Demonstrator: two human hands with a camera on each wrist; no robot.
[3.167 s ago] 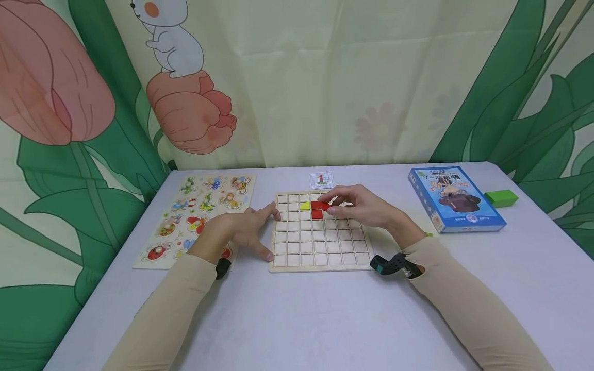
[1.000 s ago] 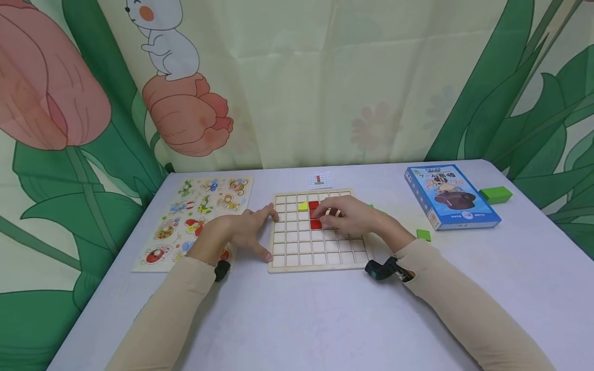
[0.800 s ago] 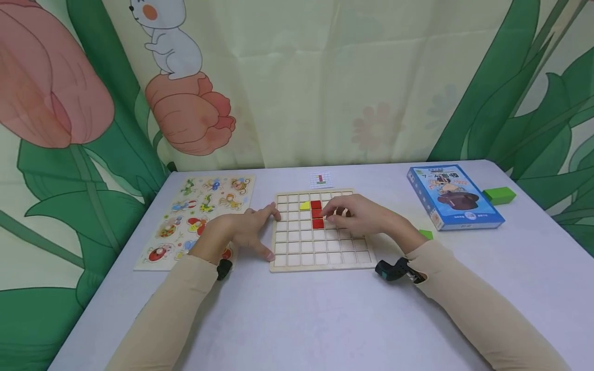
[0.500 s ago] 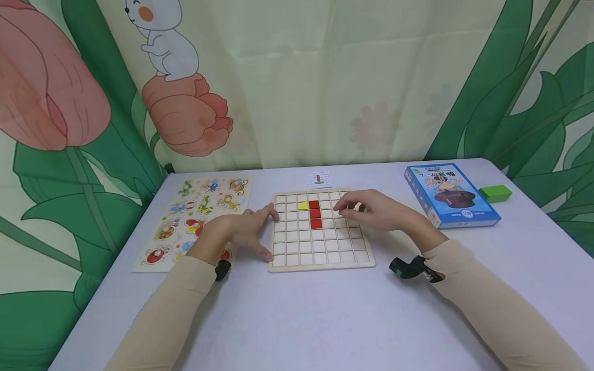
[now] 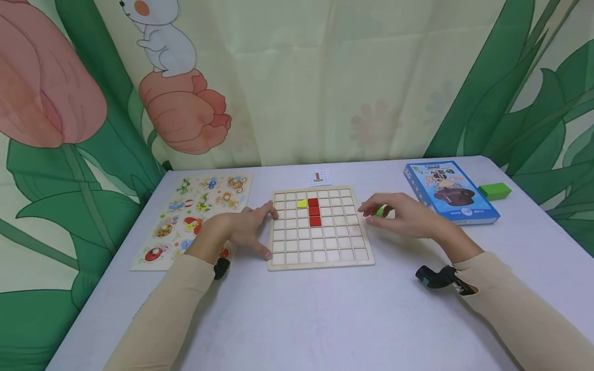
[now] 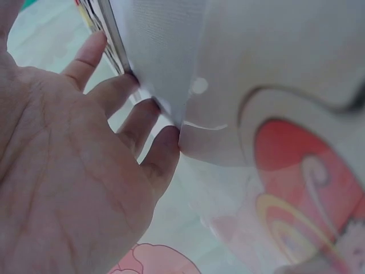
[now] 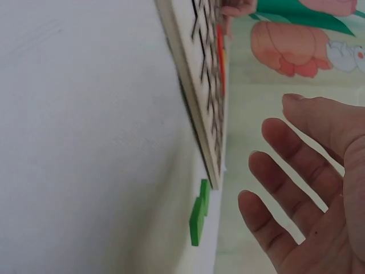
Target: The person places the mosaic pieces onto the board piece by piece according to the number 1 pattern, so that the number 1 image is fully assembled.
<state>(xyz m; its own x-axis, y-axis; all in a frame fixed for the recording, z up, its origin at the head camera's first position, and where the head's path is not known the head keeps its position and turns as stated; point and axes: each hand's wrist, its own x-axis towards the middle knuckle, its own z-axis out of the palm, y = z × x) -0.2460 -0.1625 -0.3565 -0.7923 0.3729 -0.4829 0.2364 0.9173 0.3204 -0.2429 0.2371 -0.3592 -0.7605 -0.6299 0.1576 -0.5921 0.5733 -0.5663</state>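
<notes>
A cream fabric backdrop (image 5: 297, 87) printed with tulips, leaves and a white animal hangs beyond both hands' fingers. Below the fingers spreads a white cloth-covered table (image 5: 320, 319).

Under the wrist of the left hand (image 5: 243, 229) lies a white rectangular sheet (image 5: 185, 214) of colourful cartoon animals. To the right of those fingers, a pale wooden grid board (image 5: 334, 232) lies flat; the index finger and thumb, spread wide apart, touch its left side. The left wrist view shows that hand's other fingers fanned out, too.

A blue cardboard box (image 5: 450, 193) with a printed picture rests beyond and to the right of the right hand (image 5: 403, 214). This hand is raised just beside the board's right edge, its fingers loosely bent and parted from the thumb, gripping nothing.

Farther right of those fingers, past the box, sits a bright green rectangular block (image 5: 495, 191). A small white gridded card (image 5: 317, 177) lies beyond the board, farther off than either hand's fingertips.

Between the two hands' fingertips, three red square tiles (image 5: 314, 212) form a column on the board. Two flat green pieces (image 7: 196, 222) lie on the table near the right fingers. One small yellow tile (image 5: 302, 204) sits just beside the top red tile, on the left fingers' side.
</notes>
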